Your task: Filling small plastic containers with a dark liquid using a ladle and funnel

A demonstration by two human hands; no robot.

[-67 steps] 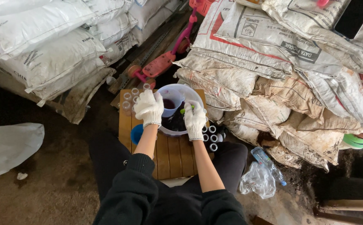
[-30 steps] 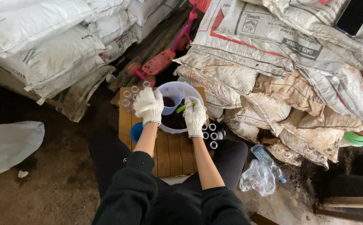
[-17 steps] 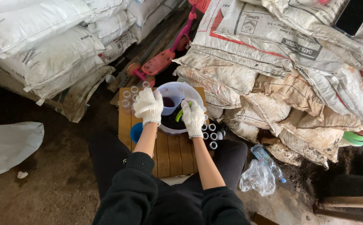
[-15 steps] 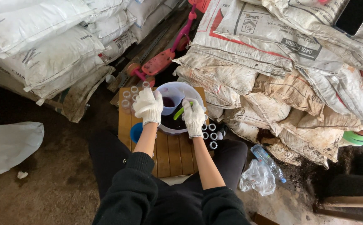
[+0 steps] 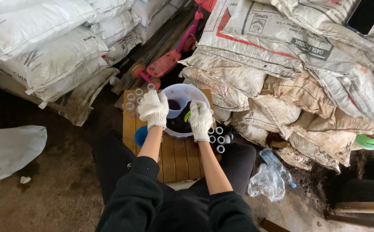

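At the wooden table's (image 5: 174,159) far edge, my left hand (image 5: 153,109) grips the light, stiff plastic cup (image 5: 175,104) by its wall while my right hand (image 5: 200,120) pinches the thin green spoon (image 5: 188,115).

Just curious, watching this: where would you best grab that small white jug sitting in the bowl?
Probably by its near left wall, from above, where the left hand already grips the small white jug. It stands upright holding dark liquid inside the white bowl, so only its top is free.

We see stacked dirty sacks (image 5: 281,64) at one o'clock, white sacks (image 5: 53,47) at ten (cleaner), over a brown dirt floor (image 5: 53,193).
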